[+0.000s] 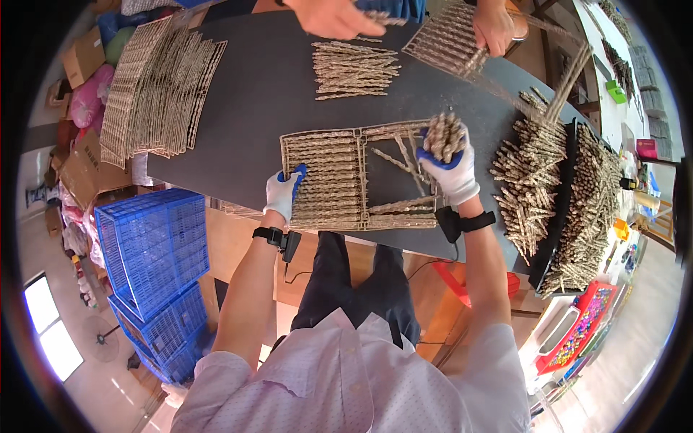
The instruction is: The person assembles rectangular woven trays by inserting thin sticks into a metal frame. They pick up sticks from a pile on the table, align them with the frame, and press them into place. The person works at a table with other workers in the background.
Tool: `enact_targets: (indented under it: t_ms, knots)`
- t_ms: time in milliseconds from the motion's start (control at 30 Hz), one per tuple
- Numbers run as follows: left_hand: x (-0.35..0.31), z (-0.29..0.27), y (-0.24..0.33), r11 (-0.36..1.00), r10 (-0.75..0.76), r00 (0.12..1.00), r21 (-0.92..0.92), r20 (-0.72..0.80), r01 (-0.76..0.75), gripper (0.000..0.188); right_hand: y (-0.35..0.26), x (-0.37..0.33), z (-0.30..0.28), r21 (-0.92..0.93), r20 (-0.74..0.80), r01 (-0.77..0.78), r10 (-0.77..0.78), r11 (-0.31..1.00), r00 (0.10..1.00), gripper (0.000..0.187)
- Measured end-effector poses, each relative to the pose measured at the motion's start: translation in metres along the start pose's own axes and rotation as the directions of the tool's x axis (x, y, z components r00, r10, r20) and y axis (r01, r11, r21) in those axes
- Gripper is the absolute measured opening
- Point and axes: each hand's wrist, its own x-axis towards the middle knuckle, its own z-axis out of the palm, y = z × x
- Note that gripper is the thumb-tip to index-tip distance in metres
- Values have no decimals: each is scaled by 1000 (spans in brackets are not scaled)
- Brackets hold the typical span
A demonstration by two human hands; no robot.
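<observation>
A brown rectangular frame (359, 173) lies on the dark table in front of me. Its left half is filled with parallel rows of knobbly, twisted sticks. The right half has gaps, with a few sticks (395, 164) lying slantwise and others along its near side. My left hand (284, 192), in a white and blue glove, is closed on the frame's left edge. Over the frame's far right corner, my gloved right hand (455, 170) holds a bundle of brown twisted sticks (445, 137), their ends pointing up. The fingers are partly hidden by the bundle.
Stacked filled frames (159, 90) lie at the far left; a stick pile (355, 68) lies beyond my frame. Across the table, another person's hands (492, 29) handle sticks and a frame. Right are loose sticks (530, 180) and a black tray (557, 224). Blue crates (155, 245) stand left.
</observation>
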Motion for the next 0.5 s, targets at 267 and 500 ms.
enact_targets:
  t_ms: [267,500]
  knots:
    - [7,-2,-13,985,42,998,-166,45,-34,27,30,-15,-28,976,-194,110,528,187,827,25]
    - [4,0,-5,993,38,997,-110,65,-31,34,-10,-84,-110,-86,-351,-126,88,988,932,62]
